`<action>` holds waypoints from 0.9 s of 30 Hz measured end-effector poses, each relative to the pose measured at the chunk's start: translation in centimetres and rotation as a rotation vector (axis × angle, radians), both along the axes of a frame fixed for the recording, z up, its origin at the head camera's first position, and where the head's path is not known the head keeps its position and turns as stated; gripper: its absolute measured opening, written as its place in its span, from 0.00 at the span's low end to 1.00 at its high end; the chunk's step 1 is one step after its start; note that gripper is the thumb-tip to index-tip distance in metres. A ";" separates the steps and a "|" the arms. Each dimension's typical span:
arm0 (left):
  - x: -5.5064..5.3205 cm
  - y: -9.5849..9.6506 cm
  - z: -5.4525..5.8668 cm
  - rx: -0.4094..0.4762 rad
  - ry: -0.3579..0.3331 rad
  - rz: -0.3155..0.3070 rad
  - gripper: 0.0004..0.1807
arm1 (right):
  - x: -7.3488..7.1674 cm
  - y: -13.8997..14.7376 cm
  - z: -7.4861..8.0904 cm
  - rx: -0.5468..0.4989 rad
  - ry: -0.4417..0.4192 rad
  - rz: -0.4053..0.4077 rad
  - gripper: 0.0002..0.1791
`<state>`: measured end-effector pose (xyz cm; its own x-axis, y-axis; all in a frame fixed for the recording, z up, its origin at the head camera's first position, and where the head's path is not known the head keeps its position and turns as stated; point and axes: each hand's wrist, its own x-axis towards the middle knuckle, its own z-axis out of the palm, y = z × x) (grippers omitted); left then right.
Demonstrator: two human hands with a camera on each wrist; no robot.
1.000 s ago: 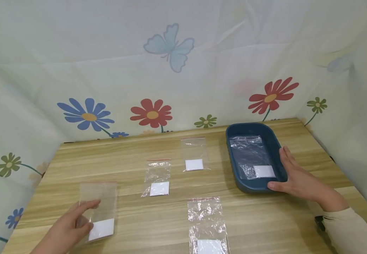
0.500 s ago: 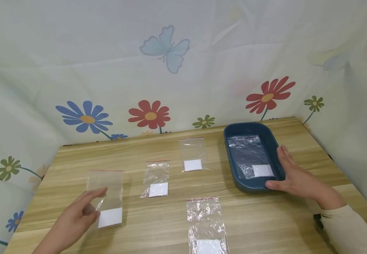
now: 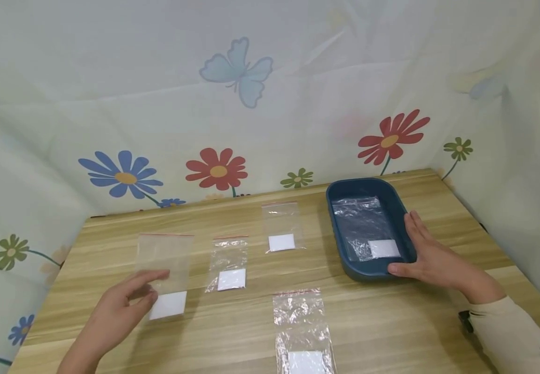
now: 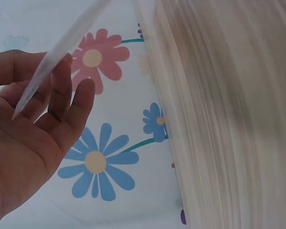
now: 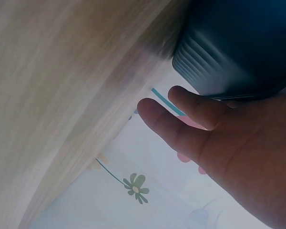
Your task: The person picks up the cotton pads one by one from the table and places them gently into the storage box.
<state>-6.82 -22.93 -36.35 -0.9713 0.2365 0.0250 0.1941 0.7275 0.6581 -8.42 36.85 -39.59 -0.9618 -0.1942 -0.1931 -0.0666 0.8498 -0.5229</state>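
Note:
My left hand (image 3: 122,306) pinches a clear zip bag (image 3: 164,259) at its left side, between thumb and fingers. A red line runs along the bag's top, and a white rectangle (image 3: 168,305) sits in its lower part. In the left wrist view the same bag (image 4: 62,52) appears edge-on in front of the fingers, off the table. At the right, my right hand (image 3: 433,259) holds the near right corner of a dark blue tray (image 3: 368,272), thumb over the rim and fingers along the outer side. Inside the tray lies another zip bag (image 3: 363,223) with a white rectangle.
Three more clear zip bags with white rectangles lie on the wooden table (image 3: 227,332): a small bag (image 3: 228,254) in the middle, one bag (image 3: 281,218) farther back, and a longer bag (image 3: 300,322) at the front. A flowered curtain (image 3: 157,114) stands behind and beside the table.
My left hand has moved right and away from me with the zip bag, which now hangs nearer the small middle bag. The right hand stays at the tray; the view shifts slightly.

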 end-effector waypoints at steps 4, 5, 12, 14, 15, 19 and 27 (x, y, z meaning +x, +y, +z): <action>-0.4 0.8 0.1 0.014 0.038 -0.018 0.24 | 0.0 0.0 0.1 -0.003 0.000 0.003 0.71; -0.5 1.0 0.1 0.023 0.042 -0.023 0.24 | 0.0 0.0 0.1 -0.002 0.001 0.003 0.71; -1.1 2.3 0.5 0.051 0.089 -0.081 0.27 | 0.0 0.1 0.1 -0.006 0.010 0.011 0.71; -1.3 2.7 0.6 0.053 0.103 -0.094 0.27 | 0.0 0.1 0.1 -0.003 0.010 0.011 0.71; -1.4 2.9 0.7 0.052 0.104 -0.100 0.27 | -0.1 0.1 0.1 -0.002 0.009 0.010 0.71; -2.0 3.9 1.0 0.070 0.108 -0.122 0.28 | -0.2 0.1 0.1 0.003 0.015 0.013 0.71; -3.1 6.2 1.3 0.168 0.056 -0.159 0.32 | -0.1 0.2 0.0 -0.003 0.011 0.012 0.71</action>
